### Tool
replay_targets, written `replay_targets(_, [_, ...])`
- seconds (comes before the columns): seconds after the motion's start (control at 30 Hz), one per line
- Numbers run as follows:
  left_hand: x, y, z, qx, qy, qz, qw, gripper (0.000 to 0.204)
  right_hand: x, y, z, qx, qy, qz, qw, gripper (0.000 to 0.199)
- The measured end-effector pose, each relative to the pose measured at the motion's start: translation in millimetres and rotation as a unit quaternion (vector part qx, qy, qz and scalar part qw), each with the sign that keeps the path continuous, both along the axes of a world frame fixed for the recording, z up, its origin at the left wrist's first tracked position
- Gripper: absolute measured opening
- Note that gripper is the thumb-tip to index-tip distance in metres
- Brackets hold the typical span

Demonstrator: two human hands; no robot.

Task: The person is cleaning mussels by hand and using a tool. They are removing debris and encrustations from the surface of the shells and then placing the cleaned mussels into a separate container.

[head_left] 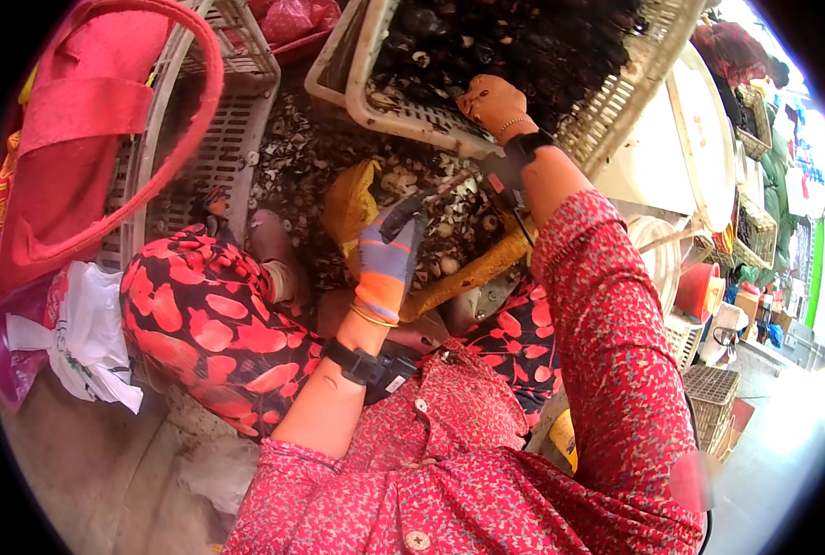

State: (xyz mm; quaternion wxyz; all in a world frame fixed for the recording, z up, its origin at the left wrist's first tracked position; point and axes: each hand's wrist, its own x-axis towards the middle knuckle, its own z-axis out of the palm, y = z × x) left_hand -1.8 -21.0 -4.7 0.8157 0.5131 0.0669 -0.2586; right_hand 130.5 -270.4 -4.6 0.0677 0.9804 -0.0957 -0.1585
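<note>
My left hand (389, 259), in a blue-grey and orange glove, is closed around a dark-handled tool (401, 218). The tool's thin end points up and to the right; its exact kind is unclear. Higher up, my bare right hand (494, 104) reaches over the near rim of a pale plastic crate (421, 128). Its fingers are curled among dark, wet shellfish (523, 46), and what they grip is hidden. Close by the gloved hand is a yellow bag or cloth (350, 205). Broken shells (292, 166) lie below the crate.
A slatted crate (213, 120) stands at the left beside a red bag with a looped handle (84, 111). White plastic bags (98, 333) lie by my left knee. To the right are a large pale tub (704, 129), a red bucket (699, 289) and stacked baskets (710, 393).
</note>
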Motion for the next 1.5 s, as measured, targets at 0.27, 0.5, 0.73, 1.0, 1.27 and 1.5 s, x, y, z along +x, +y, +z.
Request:
replay_targets(0.27, [0.2,-5.2,-8.1,-0.026,0.049,0.01,0.998,0.022,10.4,-34.6,-29.6,0.064,-0.014,-0.062,0.996,0.017])
replay_targets(0.5, [6.4,4.3,21.4,-0.07,0.087,0.051,0.992,0.023,-66.6,11.1,60.8,0.542,-0.147,-0.002,0.828,0.02])
replay_targets(0.73, [-6.5,5.7,49.5,-0.128,0.088,-0.142,0.978,0.027,-186.2,108.7,92.6,0.586,-0.152,-0.151,0.781,0.028])
replay_targets(1.0, [-8.2,21.9,54.0,-0.058,0.022,-0.295,0.954,0.025,-225.3,113.6,64.5,0.696,-0.145,-0.17,0.682,0.049])
replay_targets(1.27, [-10.7,18.7,25.2,-0.046,0.028,-0.225,0.973,0.025,-235.4,108.4,102.5,0.425,-0.227,-0.073,0.873,0.047])
replay_targets(1.5, [-16.8,8.7,40.4,0.054,-0.389,-0.201,0.898,0.023,-247.2,101.4,116.0,0.612,-0.23,-0.205,0.728,0.034])
